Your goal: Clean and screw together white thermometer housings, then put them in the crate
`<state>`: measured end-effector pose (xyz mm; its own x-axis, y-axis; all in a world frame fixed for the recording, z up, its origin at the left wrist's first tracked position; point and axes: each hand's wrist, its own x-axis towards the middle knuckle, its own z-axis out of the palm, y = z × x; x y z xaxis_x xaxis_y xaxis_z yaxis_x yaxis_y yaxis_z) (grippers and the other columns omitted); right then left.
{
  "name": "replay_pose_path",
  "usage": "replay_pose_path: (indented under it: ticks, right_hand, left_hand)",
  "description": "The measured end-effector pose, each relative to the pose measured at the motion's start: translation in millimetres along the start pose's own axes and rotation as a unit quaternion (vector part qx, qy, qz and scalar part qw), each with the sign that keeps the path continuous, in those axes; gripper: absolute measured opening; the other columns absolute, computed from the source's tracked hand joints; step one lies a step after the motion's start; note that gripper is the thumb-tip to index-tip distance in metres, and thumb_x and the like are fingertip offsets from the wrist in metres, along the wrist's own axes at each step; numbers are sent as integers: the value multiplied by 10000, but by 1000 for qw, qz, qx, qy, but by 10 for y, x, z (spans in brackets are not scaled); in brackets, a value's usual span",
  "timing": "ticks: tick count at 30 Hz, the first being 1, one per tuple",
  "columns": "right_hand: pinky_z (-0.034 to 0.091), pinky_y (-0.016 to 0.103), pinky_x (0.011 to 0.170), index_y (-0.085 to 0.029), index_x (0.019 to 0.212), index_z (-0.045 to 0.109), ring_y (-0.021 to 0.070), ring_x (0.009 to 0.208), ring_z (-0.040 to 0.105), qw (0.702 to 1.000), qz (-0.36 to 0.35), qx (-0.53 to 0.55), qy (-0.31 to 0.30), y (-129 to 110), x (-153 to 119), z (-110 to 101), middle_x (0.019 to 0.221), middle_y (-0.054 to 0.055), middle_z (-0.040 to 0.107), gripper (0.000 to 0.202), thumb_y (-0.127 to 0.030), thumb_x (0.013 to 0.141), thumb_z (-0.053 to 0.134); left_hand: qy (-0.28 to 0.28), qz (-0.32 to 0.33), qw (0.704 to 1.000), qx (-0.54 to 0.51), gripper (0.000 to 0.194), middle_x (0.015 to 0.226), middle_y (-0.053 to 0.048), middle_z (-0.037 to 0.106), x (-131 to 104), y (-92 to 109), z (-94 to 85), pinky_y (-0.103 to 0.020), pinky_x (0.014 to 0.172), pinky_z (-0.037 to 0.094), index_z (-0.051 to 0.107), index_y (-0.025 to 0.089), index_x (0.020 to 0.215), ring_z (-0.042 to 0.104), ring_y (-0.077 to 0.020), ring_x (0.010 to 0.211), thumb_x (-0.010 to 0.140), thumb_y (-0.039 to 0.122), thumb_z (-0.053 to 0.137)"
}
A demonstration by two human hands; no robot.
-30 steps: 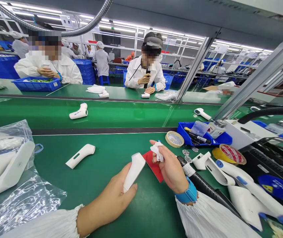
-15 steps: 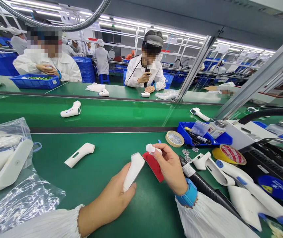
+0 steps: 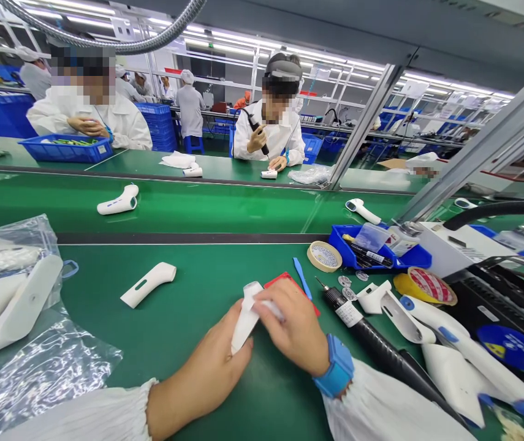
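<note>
My left hand [image 3: 211, 367] is closed around a white plastic shell [image 3: 242, 329], a handle-shaped housing part held tilted above the green bench. Against the upper part of that shell, my right hand [image 3: 296, 327] presses a crumpled white wipe [image 3: 274, 310], pinched between thumb and fingers and partly hidden by them. Under and behind the right hand lies a red card [image 3: 280, 279], mostly covered. A blue pry stick [image 3: 303, 278] rests just beyond. Farther left, another white shell [image 3: 148, 285] with a slot lies alone on the bench.
To the right lie a black electric screwdriver [image 3: 367, 334], white housings [image 3: 457, 376], yellow tape [image 3: 425, 286] and a blue tray [image 3: 367, 248]. Plastic bags [image 3: 41, 361] with white parts fill the left. Across the green belt [image 3: 225, 208], carrying white thermometers [image 3: 118, 201], two co-workers sit.
My right hand has moved left and down, bringing the wipe onto the shell, and more of the pry stick shows. The thermometers on the belt have shifted left. A co-worker's screwdriver has tilted.
</note>
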<state>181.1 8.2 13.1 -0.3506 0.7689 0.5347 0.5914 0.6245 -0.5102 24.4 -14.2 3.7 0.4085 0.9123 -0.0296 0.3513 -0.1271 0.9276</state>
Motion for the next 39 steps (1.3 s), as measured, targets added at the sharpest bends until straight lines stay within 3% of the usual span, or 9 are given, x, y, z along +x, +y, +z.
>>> replay_pose_path:
  ticks: [2,7,11,16,23,28,32,36,39]
  right_hand:
    - [398,307,627,-181,831,579,172,704,492,1000,19,-12,19,1,14,-10,737,49,567,110,-209,836,472]
    - [383,317,631,-197,839,595,179,713,473,999,-16,-18,-37,-12,13,-21,757,50,570,128,-209,831,468]
    - [379,322,647,-181,826,590,181,736,462,999,42,-27,12,28,27,-55,760,53,540,127,-217,836,469]
    - [379,304,640,-188,829,594,173,725,469,999,5,10,-44,-21,9,-30,769,47,553,109,-218,824,490]
    - [391,357,717,-174,835,634,205,775,494,985,112,-125,49,469,155,-257,778,73,565,212,-306,846,469]
    - [356,483,808,-150,945,651,332,1015,442,949,163,-248,101,645,187,-459,1096,166,527,279,-351,795,530]
    - [354,445,908,-213,1071,579,257,1055,473,981,180,7,74,349,143,-348,1135,107,534,300,-355,819,502]
    - [422,384,876,-250,1256,377,204,983,551,900,249,344,-96,-10,42,-115,1080,64,580,539,-370,769,576]
    - [442,343,844,-251,1241,352,184,949,553,868,270,403,-106,-138,-1,-10,1033,47,588,530,-339,773,583]
  left_hand:
    - [-2,-3,1000,12,520,1328,-68,419,-2,17,-2,-388,1025,282,296,219,1324,387,-227,1199,816,178,401]
    - [-7,8,1000,4,501,1314,-74,443,3,32,4,-355,999,327,285,202,1325,398,-218,1197,833,181,378]
    - [-7,-14,1000,17,531,1356,-66,395,9,17,3,-367,1013,306,262,211,1339,352,-227,1236,823,176,386]
    - [-11,-11,1000,8,492,1306,-77,450,18,10,-8,-344,984,341,283,198,1321,410,-219,1187,838,206,373]
    - [-21,-47,998,41,500,1168,-73,516,-4,7,-21,-319,866,417,263,223,1326,508,-203,987,841,237,385]
    - [-25,-65,997,32,477,805,-9,544,-26,64,-23,-294,748,441,282,214,1308,521,-180,793,849,280,394]
    - [-26,-78,997,13,453,805,-2,541,-45,151,-27,-280,713,447,322,213,1274,515,-169,765,834,264,417]
    - [-22,-77,997,-19,533,1062,-69,549,-78,172,1,-321,841,437,273,211,1306,523,-198,947,805,230,454]
    - [-14,-32,999,-27,584,1303,-109,414,-95,172,29,-372,990,338,216,212,1339,399,-228,1181,802,186,444]
